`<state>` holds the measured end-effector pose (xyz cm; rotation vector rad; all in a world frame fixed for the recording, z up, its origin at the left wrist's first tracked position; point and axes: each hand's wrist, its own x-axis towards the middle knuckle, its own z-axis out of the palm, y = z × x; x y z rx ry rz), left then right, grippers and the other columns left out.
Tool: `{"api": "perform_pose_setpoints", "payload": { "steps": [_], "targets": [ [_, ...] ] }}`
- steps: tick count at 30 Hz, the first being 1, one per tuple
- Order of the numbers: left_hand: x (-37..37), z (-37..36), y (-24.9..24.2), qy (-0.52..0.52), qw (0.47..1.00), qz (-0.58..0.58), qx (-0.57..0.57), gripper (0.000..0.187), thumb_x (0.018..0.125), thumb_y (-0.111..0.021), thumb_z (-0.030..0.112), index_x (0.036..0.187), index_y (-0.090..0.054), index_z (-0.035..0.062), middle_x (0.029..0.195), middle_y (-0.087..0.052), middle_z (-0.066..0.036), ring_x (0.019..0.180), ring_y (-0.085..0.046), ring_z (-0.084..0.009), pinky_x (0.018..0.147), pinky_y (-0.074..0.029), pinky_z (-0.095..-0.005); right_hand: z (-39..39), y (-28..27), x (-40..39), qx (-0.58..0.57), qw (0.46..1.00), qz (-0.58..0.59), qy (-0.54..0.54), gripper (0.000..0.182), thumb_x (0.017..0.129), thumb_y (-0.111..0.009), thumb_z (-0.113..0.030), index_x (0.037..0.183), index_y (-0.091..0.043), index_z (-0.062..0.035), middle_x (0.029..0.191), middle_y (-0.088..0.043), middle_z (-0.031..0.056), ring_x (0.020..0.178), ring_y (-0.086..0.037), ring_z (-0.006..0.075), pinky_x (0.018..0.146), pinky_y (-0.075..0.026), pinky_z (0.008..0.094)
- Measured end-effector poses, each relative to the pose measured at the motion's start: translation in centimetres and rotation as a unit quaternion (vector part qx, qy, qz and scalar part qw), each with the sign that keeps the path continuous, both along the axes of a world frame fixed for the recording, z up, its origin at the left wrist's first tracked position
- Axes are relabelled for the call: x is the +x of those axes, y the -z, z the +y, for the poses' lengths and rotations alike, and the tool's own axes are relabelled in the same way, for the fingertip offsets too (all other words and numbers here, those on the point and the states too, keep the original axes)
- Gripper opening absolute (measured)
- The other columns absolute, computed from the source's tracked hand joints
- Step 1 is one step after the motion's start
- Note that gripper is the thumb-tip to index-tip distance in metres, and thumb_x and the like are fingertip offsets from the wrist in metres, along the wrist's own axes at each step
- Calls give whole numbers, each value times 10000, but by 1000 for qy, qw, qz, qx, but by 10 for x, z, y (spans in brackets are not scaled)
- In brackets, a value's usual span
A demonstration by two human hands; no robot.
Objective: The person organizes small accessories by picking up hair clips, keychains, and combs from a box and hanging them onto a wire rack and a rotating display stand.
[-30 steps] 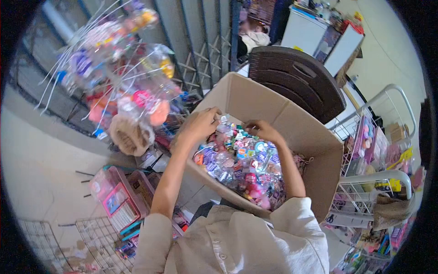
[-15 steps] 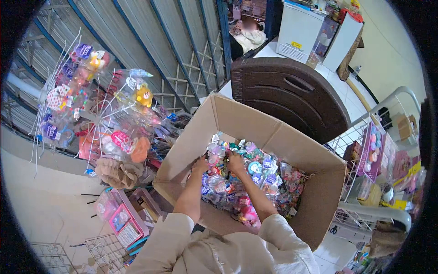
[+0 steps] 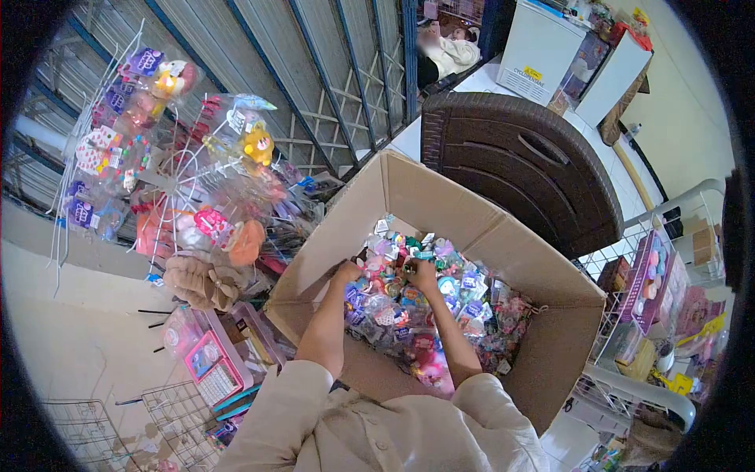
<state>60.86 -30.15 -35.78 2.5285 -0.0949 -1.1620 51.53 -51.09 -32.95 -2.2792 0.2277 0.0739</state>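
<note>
Both my hands are down inside a large cardboard box (image 3: 472, 204) filled with small colourful trinkets in clear plastic packets (image 3: 393, 313). My left hand (image 3: 347, 272) is curled at the left side of the pile, near the box wall, and its fingertips are hidden among packets. Over the upper middle of the pile, my right hand (image 3: 422, 274) is closed, with a small dark bit showing at its fingers; I cannot make out what it is. A pink packaged toy (image 3: 431, 370) lies at the near side of the box.
To the left, a wire rack (image 3: 169, 185) holds bagged toys and hair accessories. A brown plastic panel (image 3: 519, 169) stands behind the box. At right is a wire shelf with a purple basket (image 3: 646, 275). Another person (image 3: 452, 55) is beyond the doorway.
My view has shifted slightly, so the box and rack sit a little differently in frame. Both hands stay over the pile, the right one turned a little with its fingers curled.
</note>
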Motion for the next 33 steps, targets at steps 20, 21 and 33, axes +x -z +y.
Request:
{"api": "perform_pose_setpoints", "payload": {
  "steps": [20, 21, 33],
  "targets": [
    [22, -50, -212, -47, 905, 4, -424, 200, 783, -438, 212, 837, -523, 39, 597, -462, 0, 503, -412, -77, 481, -356, -220, -31, -167, -31, 625, 773, -41, 104, 408, 717, -498, 8, 1093, -349, -44, 962, -476, 76, 869, -481, 191, 689, -420, 317],
    [20, -49, -221, -50, 904, -3, -425, 200, 783, -438, 212, 837, -523, 39, 597, -462, 0, 503, -412, -77, 481, -356, -220, -27, -179, -32, 624, 774, -42, 96, 408, 717, -498, 8, 1093, -349, -44, 962, -476, 76, 869, -481, 191, 689, -420, 317],
    [-145, 78, -320, -386, 466, -93, -791, 268, 805, -381, 327, 689, -443, 93, 424, -211, 46, 431, -317, -92, 496, -331, -243, 102, -377, -57, 792, 576, -72, -187, 412, 678, -443, -21, 1075, -339, 2, 786, -405, 80, 578, -350, 99, 548, -287, 206]
  ]
}}
